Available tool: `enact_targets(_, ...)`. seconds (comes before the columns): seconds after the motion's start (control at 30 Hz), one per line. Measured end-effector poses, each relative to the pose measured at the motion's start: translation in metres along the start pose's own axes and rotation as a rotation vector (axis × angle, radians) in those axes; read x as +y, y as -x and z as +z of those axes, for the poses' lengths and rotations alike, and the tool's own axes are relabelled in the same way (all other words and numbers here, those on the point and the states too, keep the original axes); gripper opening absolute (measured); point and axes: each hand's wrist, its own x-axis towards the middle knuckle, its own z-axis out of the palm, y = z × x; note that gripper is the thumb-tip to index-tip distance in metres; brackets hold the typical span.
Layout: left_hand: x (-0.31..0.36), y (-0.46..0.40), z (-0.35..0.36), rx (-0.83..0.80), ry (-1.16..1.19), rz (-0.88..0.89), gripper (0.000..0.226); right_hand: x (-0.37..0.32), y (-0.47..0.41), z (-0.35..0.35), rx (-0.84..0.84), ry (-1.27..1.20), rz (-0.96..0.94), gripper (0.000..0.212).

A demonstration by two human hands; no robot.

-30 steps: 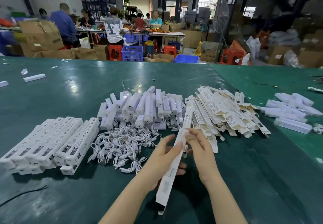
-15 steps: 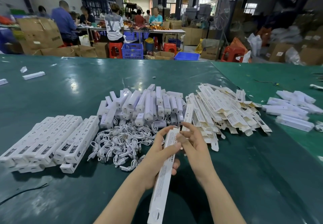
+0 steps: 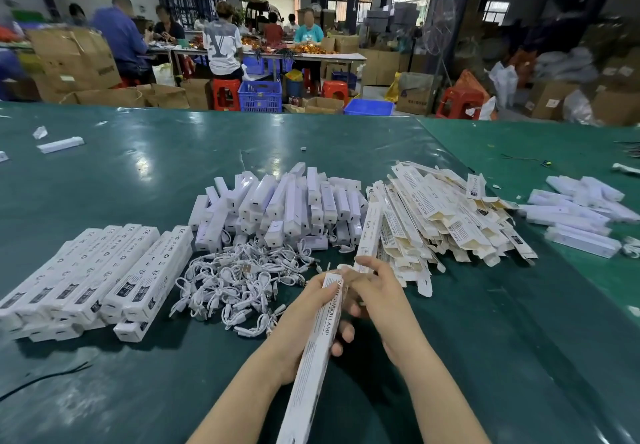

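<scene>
A long white carton [image 3: 313, 374] printed "SMART SENSOR LAMP" is held above the near edge of the green surface [image 3: 138, 173], slanting from the bottom of the view up and away towards the piles. The left grip [image 3: 301, 319] grasps it around the upper part, palm on the left side, with the fingertips [image 3: 346, 334] curling round from beneath and showing on its right. The right grip [image 3: 379, 300] is clenched on the far end of the same carton, its fingers bent over the top where the end flap sits; the flap itself is mostly hidden. Just beyond the carton's tip lies a tangle of white cables [image 3: 239, 281], and behind that a heap of white lamp bars [image 3: 287, 204]. Right of the heap, touching it, spreads a pile of flat unfolded cartons [image 3: 446, 222]. On the left a neat row of closed cartons [image 3: 104, 270] lies side by side, and more white bars [image 3: 575, 215] lie well apart at the far right.
</scene>
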Motion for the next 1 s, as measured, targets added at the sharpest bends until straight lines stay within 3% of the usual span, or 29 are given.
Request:
enact_targets(0.1, 0.0000, 0.0033, 0.0006, -0.002, -0.019, 0.012, 0.039, -0.0020, 0.0016, 0.0005, -0.045, -0.074, 0.038, 0.009)
enact_targets(0.27, -0.0009, 0.0055, 0.0018, 0.024, -0.078, 0.016, 0.066, -0.0050, 0.0074, 0.0038, -0.053, -0.075, 0.015, 0.025)
enact_targets(0.37, -0.0018, 0.0058, 0.0015, 0.017, -0.111, 0.014, 0.074, -0.0050, 0.0077, 0.0042, -0.024, -0.078, 0.028, 0.020)
enact_targets(0.47, -0.0017, 0.0064, 0.0006, -0.003, -0.158, 0.013, 0.072, -0.0052, 0.0063, 0.0017, 0.006, -0.078, 0.073, 0.011)
enact_targets(0.9, -0.0054, 0.0011, -0.0035, 0.051, -0.230, 0.021, 0.064, -0.0062, 0.0088, 0.0015, -0.120, 0.148, -0.040, 0.018)
enact_targets(1.0, -0.0057, 0.0028, -0.0058, 0.031, -0.260, 0.001, 0.065, -0.0059, 0.0073, 0.0013, -0.083, 0.078, 0.024, 0.024)
